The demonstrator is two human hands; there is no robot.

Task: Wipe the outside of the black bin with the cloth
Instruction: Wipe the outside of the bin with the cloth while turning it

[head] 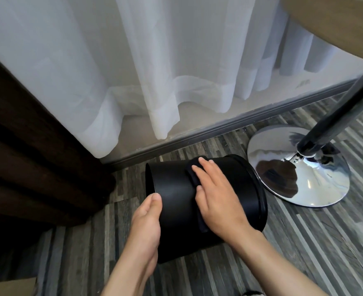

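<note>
Black bin [176,199] on its side on the striped floor [304,242], dark cloth [191,171] on its wall.
Right hand [216,195] presses the cloth flat-fingered; left hand [146,223] clasps the bin's left end, fingers hidden. Chrome table base [317,184] just beside its right rim; sheer curtain [155,71] behind, dark wood panel [26,146] left.

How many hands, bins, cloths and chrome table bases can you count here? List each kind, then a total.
Hands: 2, left hand and right hand
Bins: 1, the black bin
Cloths: 1, the dark cloth
Table bases: 1, the chrome table base
Total: 5
</note>
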